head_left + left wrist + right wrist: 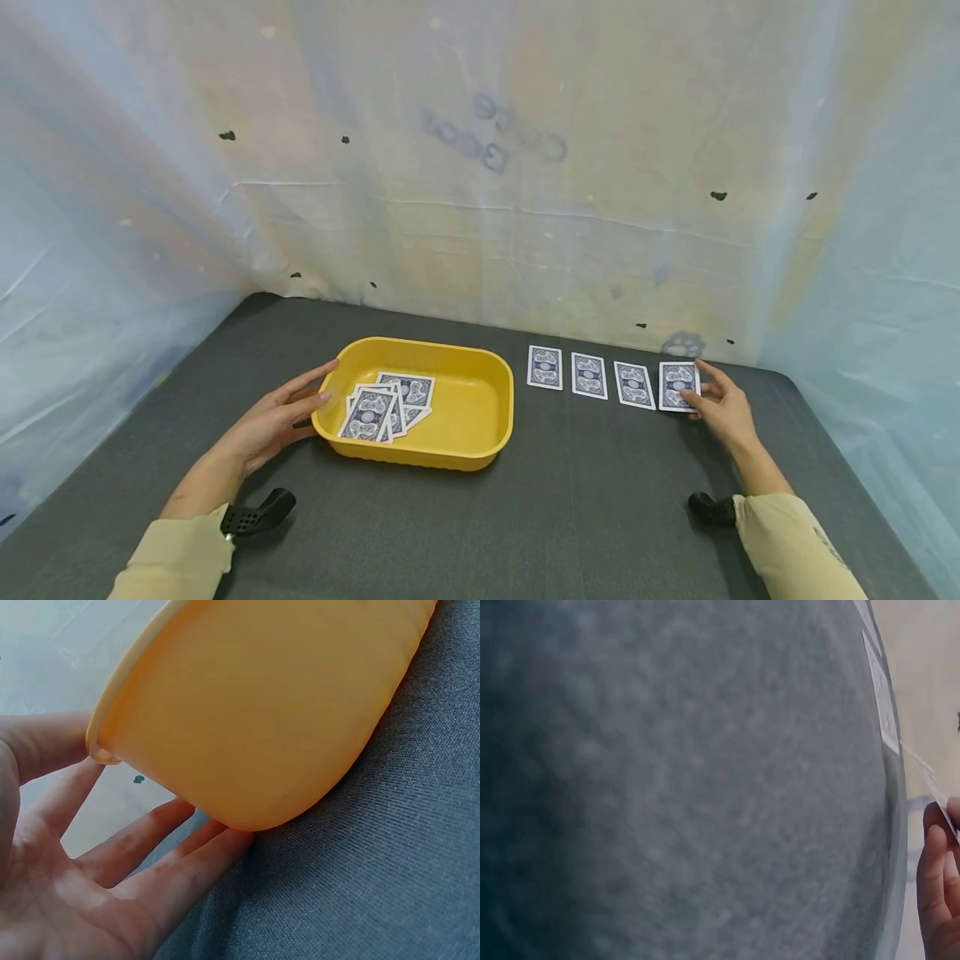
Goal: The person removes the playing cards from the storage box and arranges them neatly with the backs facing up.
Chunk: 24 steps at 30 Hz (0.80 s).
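A yellow tray [450, 457] stands left of centre on the grey table, with several blue-backed cards [382, 408] lying face down in its left half. My left hand [288, 410] lies with straight fingers against the tray's left wall; in the left wrist view its fingers [157, 847] touch the tray [262, 712] low on its side. Right of the tray lies a row of face-down cards [589, 375]. My right hand [712, 402] pinches the right edge of the rightmost card [677, 385] between thumb and forefinger. That card's edge [928, 778] looks slightly raised beside my fingertips [936, 892].
The dark grey table [585, 508] is closed in by pale plastic sheeting [480, 208] at the back and both sides. Black wrist-camera mounts [258, 514] show at both sleeves. Another card [887, 712] lies flat near the far edge in the right wrist view.
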Available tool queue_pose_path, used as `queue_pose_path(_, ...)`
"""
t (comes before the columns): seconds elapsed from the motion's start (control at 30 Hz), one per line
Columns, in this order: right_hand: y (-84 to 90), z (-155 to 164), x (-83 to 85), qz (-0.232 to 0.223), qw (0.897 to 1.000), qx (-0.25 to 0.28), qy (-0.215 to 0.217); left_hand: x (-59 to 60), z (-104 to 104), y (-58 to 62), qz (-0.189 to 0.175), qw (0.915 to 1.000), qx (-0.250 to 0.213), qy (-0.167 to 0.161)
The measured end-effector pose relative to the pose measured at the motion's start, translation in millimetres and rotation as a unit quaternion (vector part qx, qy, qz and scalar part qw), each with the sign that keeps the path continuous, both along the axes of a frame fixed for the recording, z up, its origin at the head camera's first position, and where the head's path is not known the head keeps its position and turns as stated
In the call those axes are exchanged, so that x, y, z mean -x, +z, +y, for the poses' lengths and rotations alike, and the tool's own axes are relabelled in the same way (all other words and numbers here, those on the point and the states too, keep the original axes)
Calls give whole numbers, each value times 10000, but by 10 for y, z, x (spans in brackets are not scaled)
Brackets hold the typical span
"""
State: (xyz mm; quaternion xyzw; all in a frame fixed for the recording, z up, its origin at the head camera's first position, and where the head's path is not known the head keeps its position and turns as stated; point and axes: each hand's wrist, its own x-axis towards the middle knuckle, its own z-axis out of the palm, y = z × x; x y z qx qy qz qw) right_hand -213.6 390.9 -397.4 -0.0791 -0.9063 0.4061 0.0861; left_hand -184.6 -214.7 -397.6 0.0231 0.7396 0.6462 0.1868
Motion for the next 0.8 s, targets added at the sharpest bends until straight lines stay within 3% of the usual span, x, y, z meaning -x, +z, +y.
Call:
queue_pose_path(0.3,-46,71,47,-122,9976,-675,5,-3,0,-15,-64,9999,135,68)
queue_pose_path(0.47,-56,97,82,-253,9910,-1309,136,-8,-4,-15,-37,9999,144,57)
queue_pose_path(0.8,-52,138,102,-587,9787,-1940,317,4,6,-13,-32,9999,137,49)
